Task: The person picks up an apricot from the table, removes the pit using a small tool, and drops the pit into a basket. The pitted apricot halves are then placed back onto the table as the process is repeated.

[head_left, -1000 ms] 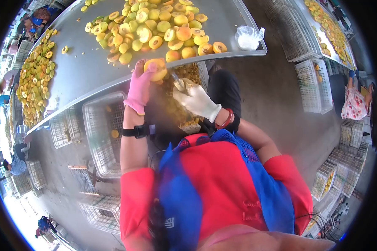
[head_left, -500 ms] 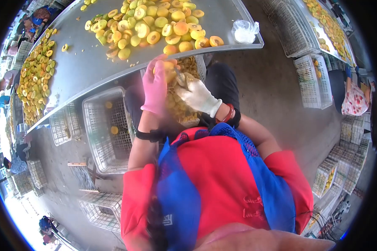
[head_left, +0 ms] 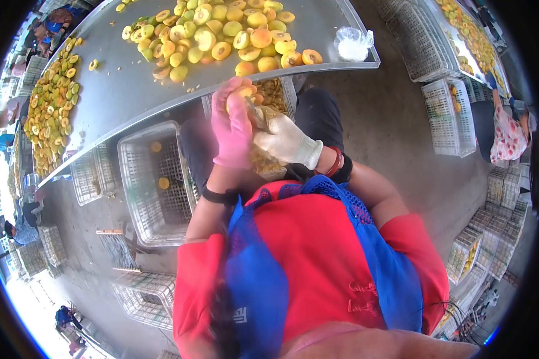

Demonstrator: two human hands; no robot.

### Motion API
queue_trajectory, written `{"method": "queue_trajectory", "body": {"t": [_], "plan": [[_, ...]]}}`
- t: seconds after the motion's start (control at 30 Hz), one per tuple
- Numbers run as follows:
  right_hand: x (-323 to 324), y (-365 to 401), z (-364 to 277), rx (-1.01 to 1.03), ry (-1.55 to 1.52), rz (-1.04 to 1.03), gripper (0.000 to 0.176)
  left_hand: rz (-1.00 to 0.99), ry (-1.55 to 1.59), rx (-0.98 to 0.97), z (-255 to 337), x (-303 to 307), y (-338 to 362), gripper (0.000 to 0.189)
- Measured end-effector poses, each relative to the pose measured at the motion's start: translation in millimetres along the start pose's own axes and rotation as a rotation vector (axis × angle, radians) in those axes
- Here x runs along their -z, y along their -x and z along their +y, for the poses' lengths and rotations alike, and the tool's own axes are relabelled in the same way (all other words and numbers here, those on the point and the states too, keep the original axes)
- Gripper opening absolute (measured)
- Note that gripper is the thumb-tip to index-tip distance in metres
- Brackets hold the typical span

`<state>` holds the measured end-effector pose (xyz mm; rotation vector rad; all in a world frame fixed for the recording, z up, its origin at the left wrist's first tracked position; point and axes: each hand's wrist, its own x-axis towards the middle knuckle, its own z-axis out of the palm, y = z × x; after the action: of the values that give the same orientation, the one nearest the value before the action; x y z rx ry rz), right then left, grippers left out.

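My left hand (head_left: 230,124), in a pink glove, is closed around a yellow-orange peach (head_left: 245,92), mostly hidden by the fingers and blurred. Against it works my right hand (head_left: 286,141), in a white knitted glove, its fingers wrapped round a small metal tool (head_left: 260,115) whose tip I cannot make out. Both hands are over a crate (head_left: 290,96) of peach scraps between my knees. Just beyond them, a heap of cut peaches (head_left: 221,36) lies on the metal table (head_left: 120,84).
A knotted clear plastic bag (head_left: 352,45) sits at the table's right corner. To the left on the floor stands a white crate (head_left: 151,221) with a few peach pieces. More peaches (head_left: 53,113) cover the table's left end. Another person (head_left: 509,134) works at the right.
Both hands have shifted slightly right and down together. The left hand has turned, hiding more of the peach. The tool stays in the right hand.
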<state>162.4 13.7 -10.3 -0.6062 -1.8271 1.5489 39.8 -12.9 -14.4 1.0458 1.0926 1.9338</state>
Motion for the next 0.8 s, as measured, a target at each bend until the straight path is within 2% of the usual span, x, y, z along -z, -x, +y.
{"method": "queue_trajectory", "body": {"t": [0.07, 0.17, 0.27, 0.37, 0.57, 0.63, 0.67, 0.8], "plan": [[-1.1, -0.5, 9.2, 0.091, 0.144, 0.018, 0.024, -0.026, 0.026, -0.037, -4.2, 2.5, -1.0, 0.036], [-6.0, 1.4, 13.9, 0.166, 0.229, 0.086, 0.020, -0.038, 0.051, -0.002, -2.0, 3.9, -0.1, 0.042], [12.4, -5.7, -34.8, -0.479, -0.364, -0.260, 0.011, -0.054, 0.128, 0.092, 1.9, 6.4, 0.0, 0.047], [21.5, -7.0, -34.4, -0.595, -0.532, -0.402, 0.009, -0.164, 0.131, 0.134, 4.3, 15.5, -4.2, 0.052], [20.0, -6.2, -31.7, -0.679, -0.673, -0.490, 0.014, -0.230, 0.230, 0.354, 27.6, 16.6, -13.4, 0.040], [12.2, -6.8, -31.1, -0.665, -0.758, -0.471, 0.013, -0.143, 0.098, 0.219, 24.8, 22.0, -16.1, 0.058], [8.1, -7.1, -30.8, -0.657, -0.802, -0.462, 0.013, -0.072, 0.054, 0.212, 23.6, 31.8, -17.9, 0.061], [10.2, -8.0, -16.8, -0.635, -0.570, -0.362, 0.013, 0.140, -0.011, 0.257, 21.5, 85.6, -25.0, 0.065]]}}
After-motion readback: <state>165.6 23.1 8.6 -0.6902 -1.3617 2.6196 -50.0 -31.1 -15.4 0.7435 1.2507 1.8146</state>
